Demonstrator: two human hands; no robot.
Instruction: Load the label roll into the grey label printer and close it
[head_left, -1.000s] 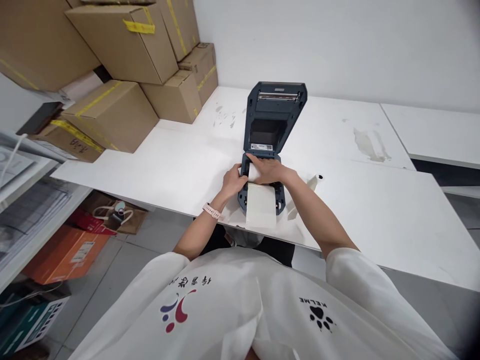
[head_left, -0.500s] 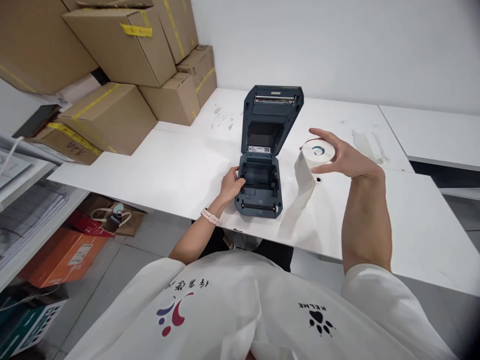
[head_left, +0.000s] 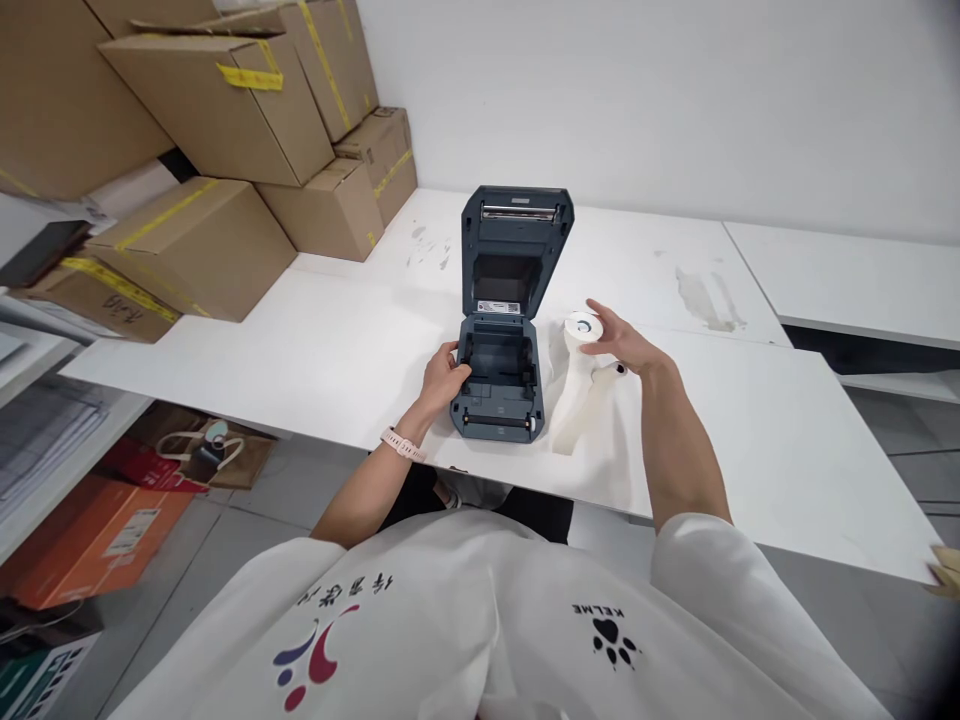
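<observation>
A dark grey label printer (head_left: 496,400) sits on the white table with its lid (head_left: 517,250) raised; its roll bay has no roll in it. My left hand (head_left: 442,378) is closed on the printer's left edge, thumb over the rim. To the printer's right, my right hand (head_left: 622,340) has thumb and fingers around a white label roll (head_left: 583,326), low over or on the table; I cannot tell which. From that roll a strip of label paper (head_left: 574,405) trails toward the front edge. Beside it lies a small spool (head_left: 619,370) with a dark core hole, close below my right hand.
Taped cardboard boxes (head_left: 225,245) are stacked at the table's back left, against the wall. A shelf (head_left: 45,440) stands at far left, with an orange box (head_left: 105,535) on the floor near it. The table's front edge runs close to my body.
My right hand has brought the label roll lower and closer to the printer. The paper strip now lies flatter on the table. My left hand stays on the printer; the view has shifted slightly.
</observation>
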